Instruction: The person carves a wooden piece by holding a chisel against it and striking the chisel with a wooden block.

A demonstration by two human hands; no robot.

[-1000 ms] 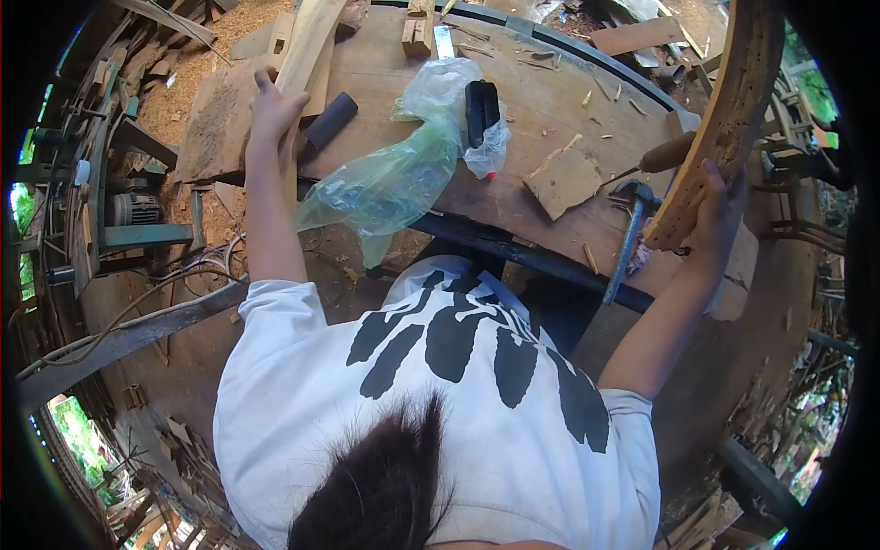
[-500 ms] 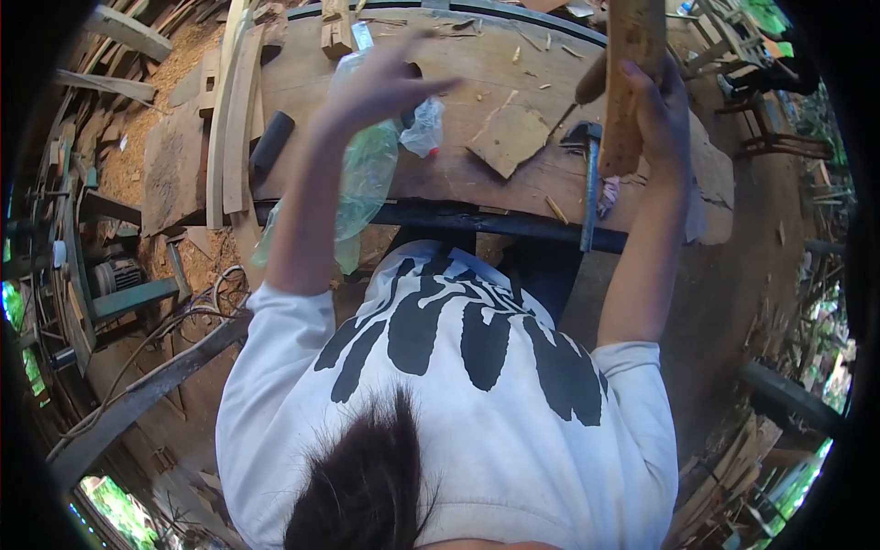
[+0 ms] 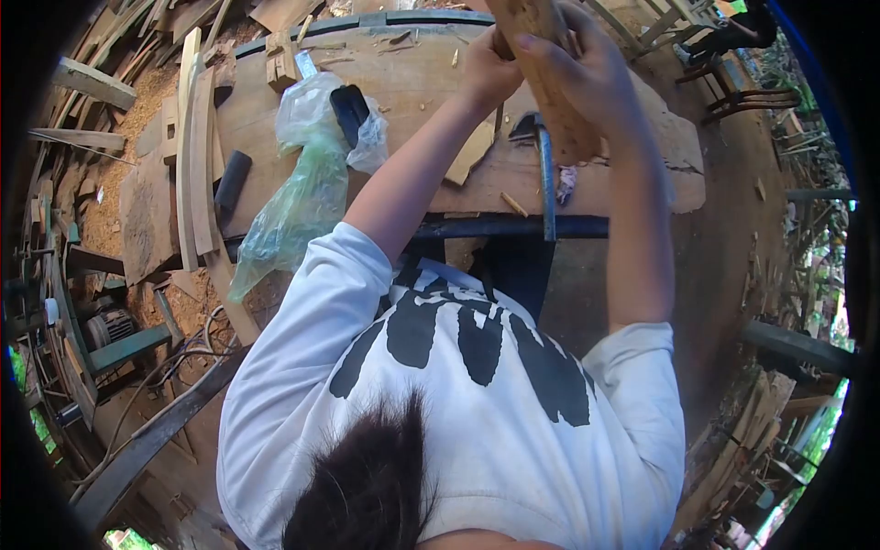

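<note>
My right hand point(image 3: 587, 73) is wrapped around a thick, long wooden piece point(image 3: 541, 64), held tilted above the workbench with its upper end out of frame. Against the left side of that wood, my left hand point(image 3: 493, 69) is closed around the handle of a slim tool; the fingers hide most of it, and a thin dark shaft point(image 3: 500, 119) shows below. A flat wood offcut point(image 3: 472, 154) lies on the bench beneath my left forearm. Near the wood's lower end, a blue metal clamp point(image 3: 547, 179) sits at the bench edge beside a crumpled pale scrap point(image 3: 566, 183).
On the workbench point(image 3: 412, 87) lie a green-tinted plastic bag point(image 3: 307, 197), a black object point(image 3: 350, 112) in clear plastic, a dark cylinder point(image 3: 233, 181) and a notched wood block point(image 3: 280, 62). Long boards point(image 3: 191, 156) stand at left. A wooden chair point(image 3: 733, 92) is at far right.
My left hand has moved right from above the plastic bag and closed on the tool handle beside the wood. The wooden piece has shifted left and become more tilted in my right hand.
</note>
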